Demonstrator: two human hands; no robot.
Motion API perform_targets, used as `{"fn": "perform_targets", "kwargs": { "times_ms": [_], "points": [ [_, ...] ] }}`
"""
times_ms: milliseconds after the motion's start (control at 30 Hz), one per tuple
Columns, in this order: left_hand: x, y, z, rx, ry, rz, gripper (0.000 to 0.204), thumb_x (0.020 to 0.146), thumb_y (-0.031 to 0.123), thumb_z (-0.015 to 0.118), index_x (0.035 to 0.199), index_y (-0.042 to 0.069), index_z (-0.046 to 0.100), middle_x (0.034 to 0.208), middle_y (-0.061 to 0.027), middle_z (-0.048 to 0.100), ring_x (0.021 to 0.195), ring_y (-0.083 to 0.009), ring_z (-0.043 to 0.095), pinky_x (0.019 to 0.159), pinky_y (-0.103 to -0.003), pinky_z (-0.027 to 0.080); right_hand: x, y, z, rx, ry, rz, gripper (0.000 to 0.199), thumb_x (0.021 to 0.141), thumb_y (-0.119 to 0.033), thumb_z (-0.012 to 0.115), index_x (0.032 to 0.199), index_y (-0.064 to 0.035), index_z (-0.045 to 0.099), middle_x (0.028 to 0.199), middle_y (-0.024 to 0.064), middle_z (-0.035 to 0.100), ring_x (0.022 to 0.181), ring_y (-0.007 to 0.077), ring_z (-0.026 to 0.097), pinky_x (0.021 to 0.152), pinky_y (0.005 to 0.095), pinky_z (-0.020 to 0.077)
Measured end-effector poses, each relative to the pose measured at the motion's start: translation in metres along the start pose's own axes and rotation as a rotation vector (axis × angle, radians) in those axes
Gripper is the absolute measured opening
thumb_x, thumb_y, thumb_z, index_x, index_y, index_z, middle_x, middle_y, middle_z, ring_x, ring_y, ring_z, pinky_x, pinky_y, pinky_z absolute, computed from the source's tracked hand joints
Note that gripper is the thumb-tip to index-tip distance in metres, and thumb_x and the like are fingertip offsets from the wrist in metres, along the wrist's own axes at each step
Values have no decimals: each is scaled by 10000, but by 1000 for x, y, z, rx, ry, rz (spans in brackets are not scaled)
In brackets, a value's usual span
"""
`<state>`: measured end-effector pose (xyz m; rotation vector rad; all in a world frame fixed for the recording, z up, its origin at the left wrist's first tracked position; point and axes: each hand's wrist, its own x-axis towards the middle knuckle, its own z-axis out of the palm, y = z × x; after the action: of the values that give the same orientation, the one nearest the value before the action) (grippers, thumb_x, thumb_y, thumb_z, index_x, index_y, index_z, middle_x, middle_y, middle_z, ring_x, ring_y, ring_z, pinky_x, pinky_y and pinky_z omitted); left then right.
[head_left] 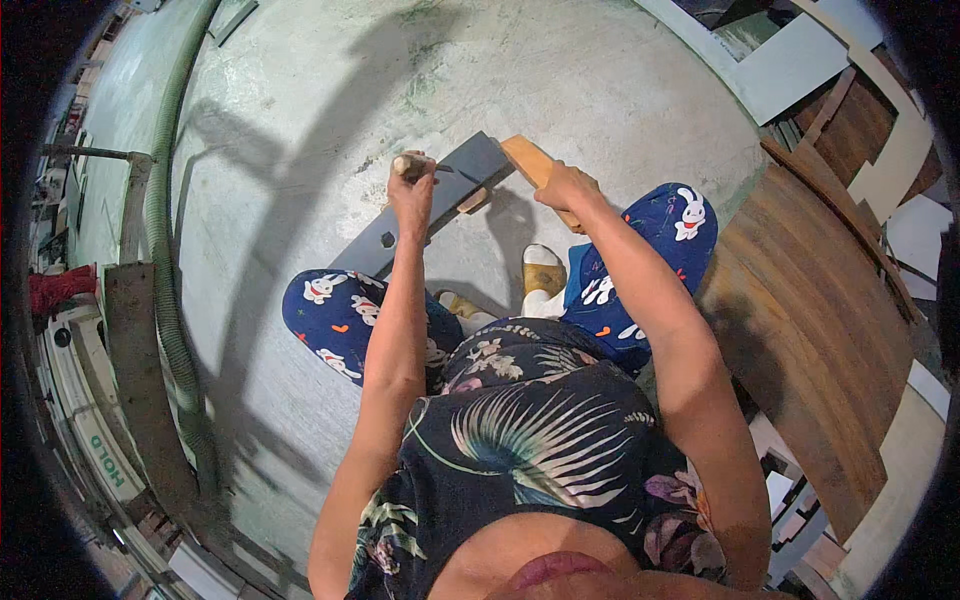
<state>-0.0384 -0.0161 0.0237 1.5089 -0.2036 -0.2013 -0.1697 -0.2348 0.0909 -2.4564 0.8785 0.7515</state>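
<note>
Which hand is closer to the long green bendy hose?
The left hand, to the right of the green hose, holding a wooden handle. The right hand is farther right, gripping an orange wooden piece.

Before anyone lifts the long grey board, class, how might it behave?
The grey board is probably stiff, judging by its straight edges. Its flat face suggests sliding rather than rolling. Being long, it may tip if gripped near one end.

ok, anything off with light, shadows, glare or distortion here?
Head view, for all of it: long dark shadows streak the floor, mostly left of centre; corners fade to black; the brown sheet's edges look bowed, fisheye-style; no strong glare on the grey board; left hand and right hand read clearly.
</note>
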Motion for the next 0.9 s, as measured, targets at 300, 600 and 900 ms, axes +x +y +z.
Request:
{"fn": "perform_targets", "kwargs": {
  "times_ms": [300,600,900],
  "points": [
    [16,-11,18,360,-189,59,278,804,7,625,1074,23,562,928,-68,640,809,-132,606,672,-277,510,1,-2,0,-5,-6,-18,702,692,-359,661,1256,16,474,1132,239,618,1048,345,617,893,422,494],
    [-16,11,52,552,-369,100,355,757,51,646,1101,62,560,980,-151,656,929,-261,651,793,-341,502,-15,-13,-7,-7,-3,-68,719,683,-385,664,1249,15,470,1137,254,610,1071,356,601,899,423,486],
    [-48,-12,74,842,-506,420,344,750,84,634,1084,129,569,1041,-122,603,903,-316,624,706,-445,481,19,3,19,-41,17,44,702,673,-440,688,1200,-3,529,1145,243,610,1087,358,589,895,423,485]
  ]
}}
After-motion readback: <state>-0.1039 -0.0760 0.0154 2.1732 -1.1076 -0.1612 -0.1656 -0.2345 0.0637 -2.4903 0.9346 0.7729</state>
